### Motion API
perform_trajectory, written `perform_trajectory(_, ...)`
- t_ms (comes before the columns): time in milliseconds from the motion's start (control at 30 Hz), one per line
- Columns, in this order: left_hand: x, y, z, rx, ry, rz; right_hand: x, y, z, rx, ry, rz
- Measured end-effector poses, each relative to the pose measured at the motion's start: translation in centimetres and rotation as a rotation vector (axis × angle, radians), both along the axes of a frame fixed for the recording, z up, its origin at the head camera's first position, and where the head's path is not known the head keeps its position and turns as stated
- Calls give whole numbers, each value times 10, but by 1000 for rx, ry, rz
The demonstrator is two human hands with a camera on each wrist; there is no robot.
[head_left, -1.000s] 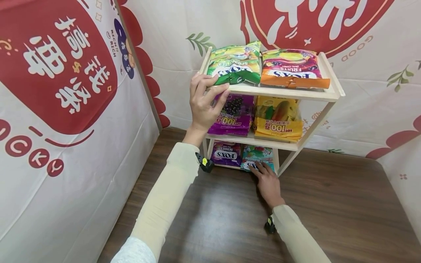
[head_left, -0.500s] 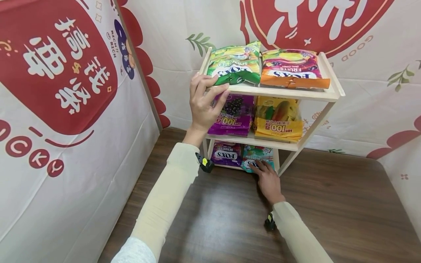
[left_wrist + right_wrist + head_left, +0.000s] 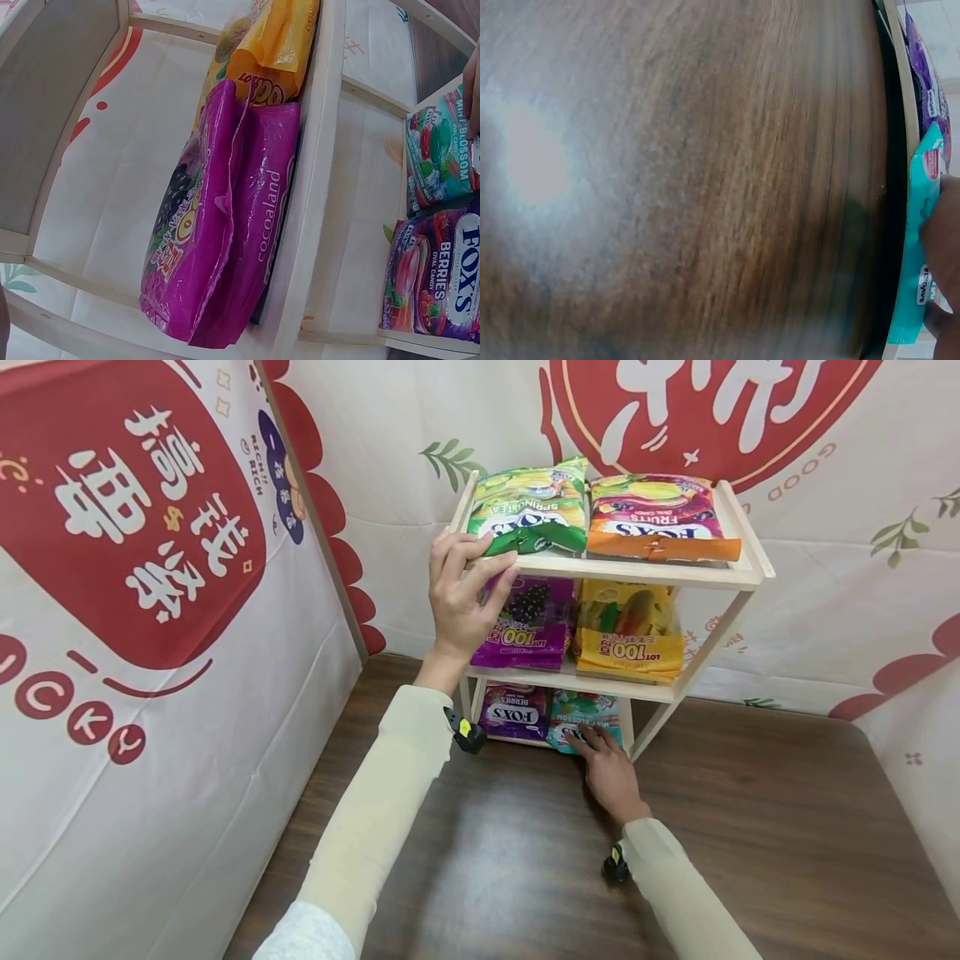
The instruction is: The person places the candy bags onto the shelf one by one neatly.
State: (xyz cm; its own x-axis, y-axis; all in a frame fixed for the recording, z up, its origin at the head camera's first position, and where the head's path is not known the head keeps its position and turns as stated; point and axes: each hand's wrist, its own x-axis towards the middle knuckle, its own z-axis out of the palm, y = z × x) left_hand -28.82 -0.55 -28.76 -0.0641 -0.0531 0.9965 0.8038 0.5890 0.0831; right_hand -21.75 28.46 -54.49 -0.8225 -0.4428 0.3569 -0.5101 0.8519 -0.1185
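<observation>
My left hand [image 3: 467,597] grips the front edge of the wooden rack's [image 3: 637,570] top shelf at its left end, the thumb below the edge. Beside these fingers lies a green Fox's spring tea candy bag [image 3: 534,506]. At the bottom tier, my right hand [image 3: 611,777] rests its fingers on a teal Fox's mint blossom candy bag [image 3: 587,710], covering part of its lower front. In the right wrist view only part of that hand shows at the right edge, against the teal bag [image 3: 911,277]. A purple Fox's berries bag [image 3: 513,710] lies left of the teal one.
An orange-edged Fox's fruits bag [image 3: 660,514] shares the top shelf. On the middle tier sit a purple Cocoaland bag [image 3: 225,225] and a yellow one [image 3: 630,631]. The rack stands on a dark wooden table [image 3: 465,860] near printed cloth walls [image 3: 390,460].
The teal bag's lower front has shifted slightly under my right fingers, and more of its logo shows. The head view has turned a little. My left hand keeps its place on the shelf.
</observation>
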Motion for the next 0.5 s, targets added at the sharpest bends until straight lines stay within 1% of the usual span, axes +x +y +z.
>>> perform_trajectory(100,-2,1,0,-1,-3,-4,3,0,0,-4,13,-13)
perform_trajectory(233,-3,1,-2,-8,-10,-2,14,0,-4,-54,56,-51)
perform_trajectory(367,-4,-2,-3,-13,-3,4,34,-1,-10,-134,77,-66)
perform_trajectory(500,-6,-8,-3,-12,7,9,56,-3,-10,-209,52,-65)
